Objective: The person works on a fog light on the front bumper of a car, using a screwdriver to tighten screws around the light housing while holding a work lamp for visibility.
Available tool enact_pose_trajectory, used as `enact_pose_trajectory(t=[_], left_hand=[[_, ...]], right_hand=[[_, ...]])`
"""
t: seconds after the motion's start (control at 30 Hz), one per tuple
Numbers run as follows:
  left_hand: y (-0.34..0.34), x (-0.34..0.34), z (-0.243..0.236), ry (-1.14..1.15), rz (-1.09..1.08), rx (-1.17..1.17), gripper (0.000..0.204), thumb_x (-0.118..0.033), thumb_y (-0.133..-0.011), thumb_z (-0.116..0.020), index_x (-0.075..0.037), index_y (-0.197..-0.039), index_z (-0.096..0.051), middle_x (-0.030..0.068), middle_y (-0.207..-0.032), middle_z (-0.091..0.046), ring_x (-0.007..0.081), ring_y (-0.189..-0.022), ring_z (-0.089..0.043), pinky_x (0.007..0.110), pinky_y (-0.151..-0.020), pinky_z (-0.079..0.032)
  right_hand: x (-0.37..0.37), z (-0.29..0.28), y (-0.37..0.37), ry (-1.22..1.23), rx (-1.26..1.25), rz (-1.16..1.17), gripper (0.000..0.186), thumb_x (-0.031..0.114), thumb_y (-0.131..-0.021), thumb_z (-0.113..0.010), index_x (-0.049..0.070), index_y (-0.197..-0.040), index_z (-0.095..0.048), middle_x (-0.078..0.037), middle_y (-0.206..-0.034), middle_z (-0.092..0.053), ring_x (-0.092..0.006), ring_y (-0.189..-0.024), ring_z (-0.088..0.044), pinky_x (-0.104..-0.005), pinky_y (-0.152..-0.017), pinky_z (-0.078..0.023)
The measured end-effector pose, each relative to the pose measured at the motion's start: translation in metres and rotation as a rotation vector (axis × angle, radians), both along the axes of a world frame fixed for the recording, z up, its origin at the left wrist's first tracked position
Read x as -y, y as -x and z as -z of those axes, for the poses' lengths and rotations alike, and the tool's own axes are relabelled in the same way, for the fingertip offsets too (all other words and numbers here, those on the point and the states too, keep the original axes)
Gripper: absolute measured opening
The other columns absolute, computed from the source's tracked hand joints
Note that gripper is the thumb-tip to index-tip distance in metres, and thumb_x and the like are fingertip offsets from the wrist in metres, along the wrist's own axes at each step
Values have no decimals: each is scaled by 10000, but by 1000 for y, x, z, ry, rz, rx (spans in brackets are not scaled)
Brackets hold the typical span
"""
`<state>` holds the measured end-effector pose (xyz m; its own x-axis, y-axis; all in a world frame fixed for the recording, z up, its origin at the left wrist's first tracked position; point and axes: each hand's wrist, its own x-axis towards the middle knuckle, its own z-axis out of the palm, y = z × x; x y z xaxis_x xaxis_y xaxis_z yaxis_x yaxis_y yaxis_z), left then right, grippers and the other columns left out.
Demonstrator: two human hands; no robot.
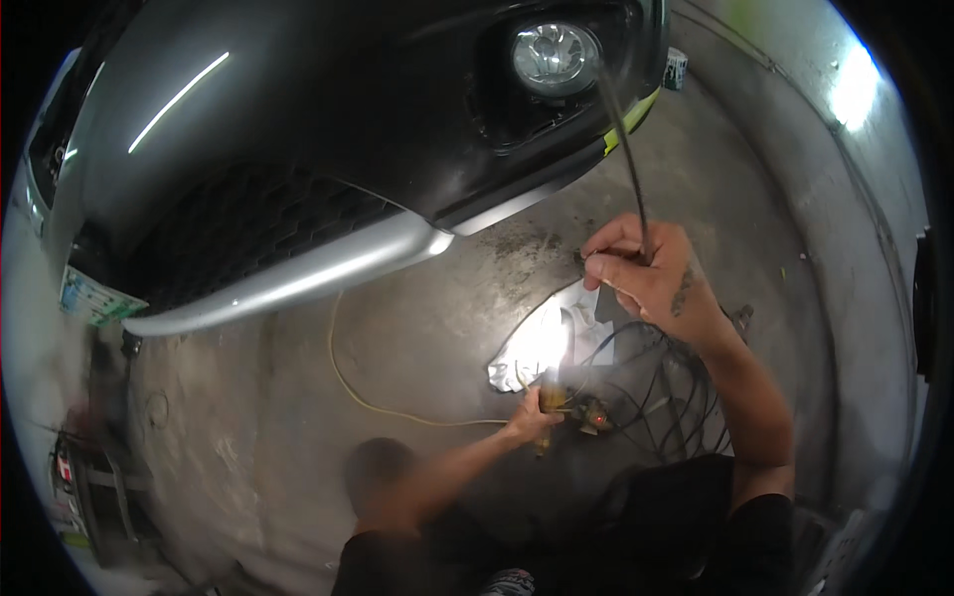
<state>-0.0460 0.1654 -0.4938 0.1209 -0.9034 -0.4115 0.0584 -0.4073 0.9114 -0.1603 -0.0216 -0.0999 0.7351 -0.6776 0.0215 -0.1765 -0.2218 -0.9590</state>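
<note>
My right hand (646, 270) is raised below the car's fog light (555, 60), its fingers closed in a pinch. A thin dark strip or cable (628, 149) runs from beside the fog light down into this hand. Lower down, my left hand (532, 419) is wrapped around a yellow hand-held tool (549, 399). A bright glow at the tool's upper end washes out its shape. Behind it on the floor lies a crumpled white sheet (509, 360). Beside the left hand is a small device with a red light (594, 417).
Above me spans the car's black bumper (358, 109) with silver lower trim (318, 273). Black cables (676, 397) lie looped at the right. A thin yellow hose (343, 372) curves across the floor. A can (676, 70) stands near the wall; a cart (99, 487) is at far left.
</note>
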Motion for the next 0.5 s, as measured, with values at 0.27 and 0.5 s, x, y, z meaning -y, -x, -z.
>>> enact_pose_trajectory(t=[0.27, 0.5], left_hand=[[19, 2, 54, -273, 353, 50, 558, -298, -858, -833, -42, -1273, -561, 102, -1024, -684, 211, -801, -683, 376, -654, -583], [17, 14, 22, -408, 743, 409, 444, -391, -922, -746, -40, -1174, -642, 130, -879, -709, 243, -631, -702, 401, -491, -563]], right_hand=[[-14, 35, 17, -31, -38, 60, 142, 113, -912, -732, -17, -967, -717, -5, -737, -644, -42, -641, -520, -246, -570, -404], [-44, 38, 35, -129, -117, 185, 170, 114, -864, -752, -36, -943, -739, -33, -705, -628, -90, -651, -543, -273, -607, -427]])
